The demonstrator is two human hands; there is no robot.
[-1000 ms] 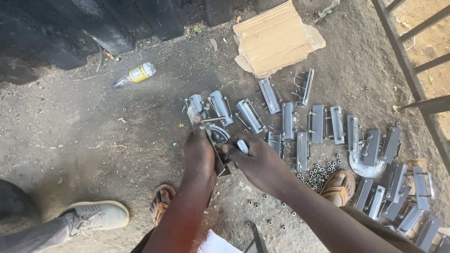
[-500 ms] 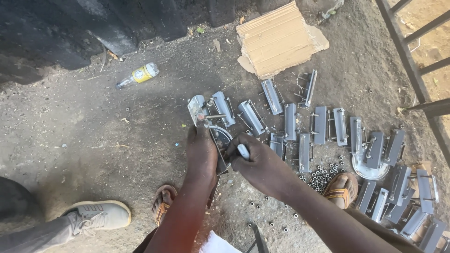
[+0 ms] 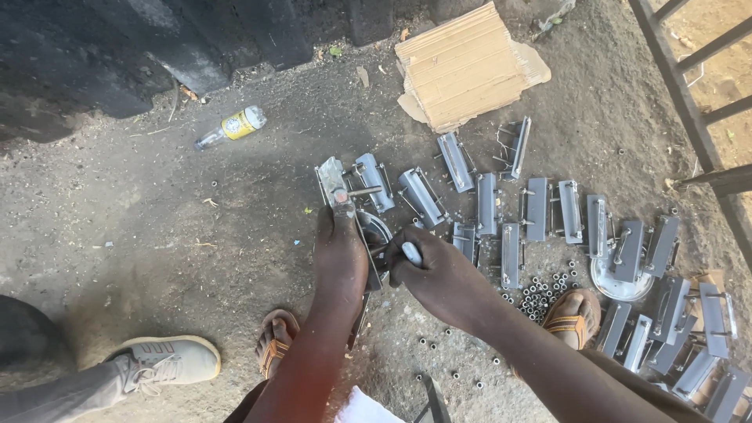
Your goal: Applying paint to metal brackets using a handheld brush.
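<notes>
Grey metal bracket (image 3: pixel 338 205) under left hand (image 3: pixel 339 258), fingers pressing | right hand (image 3: pixel 439 274) fingers clamped on white-handled tool (image 3: pixel 410 252)

Dull grey metal on the brackets (image 3: pixel 486 204) and nuts (image 3: pixel 540 290). Rough, gritty dirt ground (image 3: pixel 141 227). Matt corrugated cardboard (image 3: pixel 464 66); glossy plastic bottle (image 3: pixel 232 127).

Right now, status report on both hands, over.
Left hand pressing down metal bracket. Right hand gripping white-tipped tool beside it. Loose nuts nearby on ground.
</notes>
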